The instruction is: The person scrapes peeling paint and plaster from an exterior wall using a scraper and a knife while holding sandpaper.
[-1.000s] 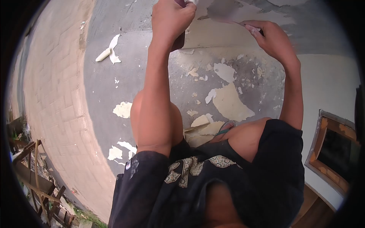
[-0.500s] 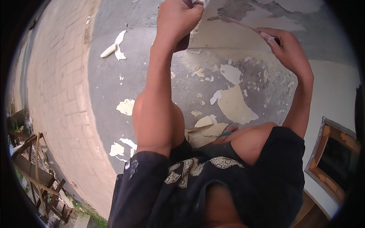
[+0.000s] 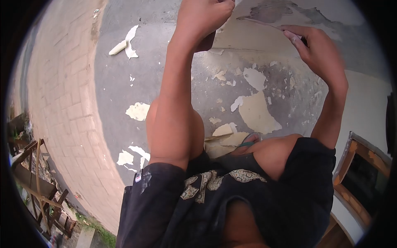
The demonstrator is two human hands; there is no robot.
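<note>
My left hand (image 3: 204, 18), raised at the top of the view, is closed around a dark reddish-brown object (image 3: 206, 43). Most of that object is hidden behind the hand, so its kind does not show. Between thumb and fingers, my right hand (image 3: 312, 45) pinches a thin strip of peeling paint (image 3: 262, 23). The strip reaches leftward across the pale wall (image 3: 244, 35), below a grey patch of bare plaster (image 3: 264, 12).
Flakes of paint lie on the grey floor, among them a large cream sheet (image 3: 258, 113) and a curled piece (image 3: 118, 48). Brick paving (image 3: 62, 91) runs along the left. A wood-framed opening (image 3: 364, 177) is at right, and wooden scraps (image 3: 39, 186) lie lower left.
My left hand has shifted slightly up and to the right. My right hand has moved a little rightward, still pinching the paint strip, which now lies flatter across the view.
</note>
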